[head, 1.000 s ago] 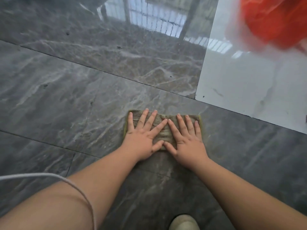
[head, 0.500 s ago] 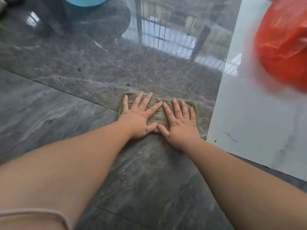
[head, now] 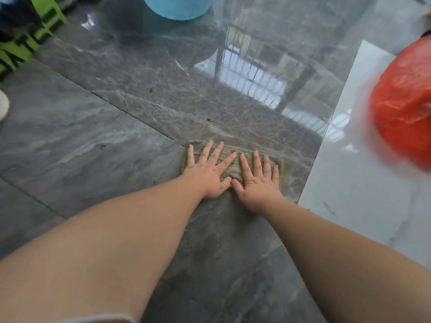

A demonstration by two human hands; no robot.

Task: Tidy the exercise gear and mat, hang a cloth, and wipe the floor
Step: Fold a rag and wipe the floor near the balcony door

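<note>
Fingers (head: 219,155) of both hands, left hand (head: 208,174) and right hand (head: 257,183), spread flat, pressing green cloth (head: 229,167) onto grey floor (head: 93,141).

Daylight glare on floor (head: 256,73) (edges perhaps blurred)

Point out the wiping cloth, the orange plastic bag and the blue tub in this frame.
cloth (head: 229,167), head view, bare strip of fabric between the two hands.
orange plastic bag (head: 405,108), head view, middle of its crinkled side.
blue tub (head: 178,7), head view, lower wall near the floor.
</note>
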